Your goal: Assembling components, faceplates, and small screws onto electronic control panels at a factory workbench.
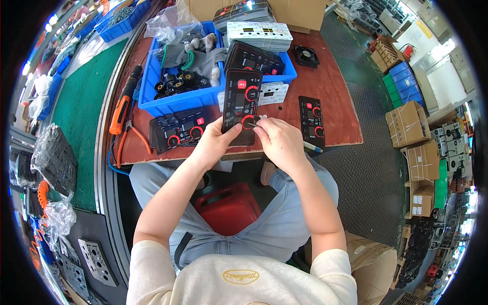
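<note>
My left hand (212, 144) grips the lower left edge of a black faceplate (236, 104) with red rings, cutouts and a red square, tilted up above the table's front edge. My right hand (281, 141) is pinched at the plate's lower right, with a thin pointed tool tip (252, 124) at the lowest ring. A pale rod with a blue end (313, 148) shows beyond that hand; whether it belongs to the same tool I cannot tell. To the right, a similar faceplate (311, 119) lies flat. Several more faceplates (178, 131) lie overlapped at the left.
On the red-brown table (335, 86), a blue bin (183, 101) holds black knobs and grey gloves. Another blue bin (290, 71) holds stacked panels (259, 36). An orange electric screwdriver (122, 109), orange-handled pliers (133, 136) and a black fan (306, 56) lie around them.
</note>
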